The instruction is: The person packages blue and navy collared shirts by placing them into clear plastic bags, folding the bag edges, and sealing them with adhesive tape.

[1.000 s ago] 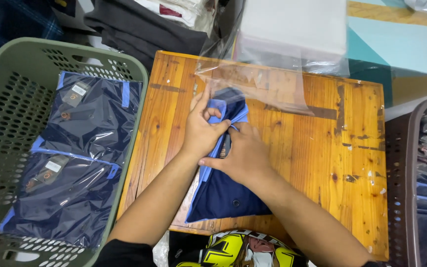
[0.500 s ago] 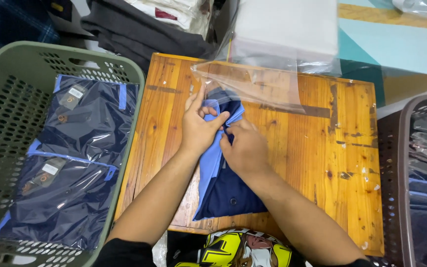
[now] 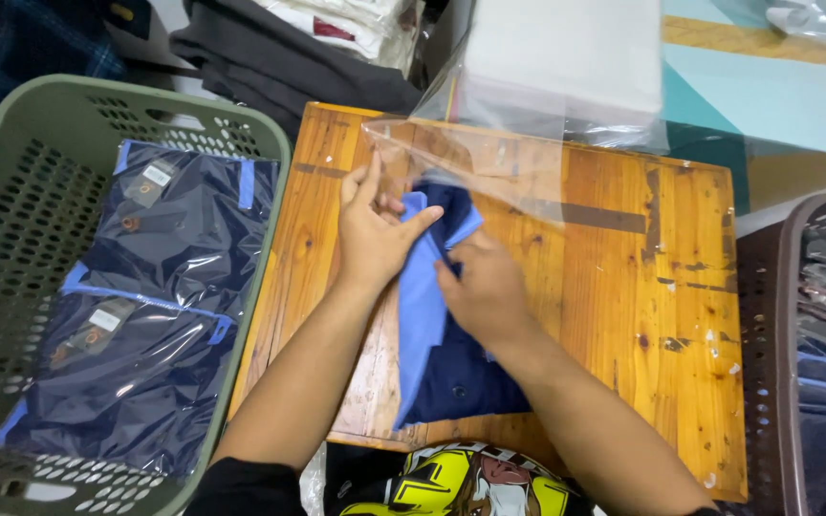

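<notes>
A folded navy shirt with a light blue collar (image 3: 432, 334) lies on the wooden table (image 3: 604, 287). Its top end sits inside the mouth of a clear plastic bag (image 3: 489, 172) spread across the table's far side. My left hand (image 3: 372, 229) grips the collar and the bag's edge at the left. My right hand (image 3: 482, 287) presses flat on the shirt's middle, fingers closed over the fabric.
A green basket (image 3: 11, 191) on the left holds two bagged navy shirts (image 3: 155, 306). A dark brown basket (image 3: 795, 287) with more folded garments stands at the right. A stack of clear bags (image 3: 566, 67) and dark folded clothes (image 3: 270, 57) lie beyond the table.
Both hands pushed the shirt farther into the plastic bag, toward the table's far edge. The bag's mouth now covers the collar.
</notes>
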